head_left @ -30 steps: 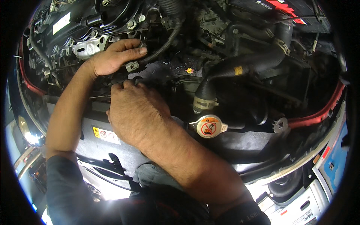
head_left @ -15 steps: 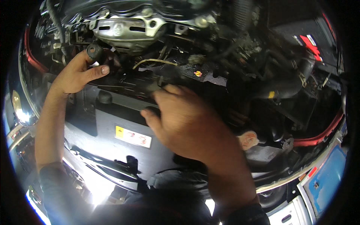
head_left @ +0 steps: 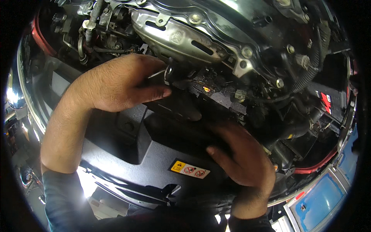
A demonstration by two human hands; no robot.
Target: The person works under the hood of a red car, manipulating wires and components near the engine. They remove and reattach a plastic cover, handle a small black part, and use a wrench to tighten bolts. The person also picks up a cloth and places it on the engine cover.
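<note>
A car's engine bay (head_left: 316, 166), its bodywork red at the left and right edges, fills most of the scene. Along its near side runs a dark grey plastic panel (head_left: 156, 154) with a recess toward the left. At the far side lies the engine's glossy black top (head_left: 232, 27), lined with bolts. The two hands are apart. The left hand (head_left: 119, 83) reaches in over the panel's far edge, thumb and fingers bent around a dark part (head_left: 169, 73) with a bright-edged end; I cannot tell whether they grip it. The right hand (head_left: 247, 158), farther right and nearer, has its thumb spread from its fingers, whose tips are lost in shadow. A slotted metal shield (head_left: 176, 36) sits just beyond the dark part, against the engine. At the far right are a black battery (head_left: 334, 94) with red marking and a black corrugated conduit (head_left: 320, 46). On the panel is a yellow-and-white warning label (head_left: 190, 169). Smallest is an orange-yellow spot (head_left: 206, 89), right of the dark part.
</note>
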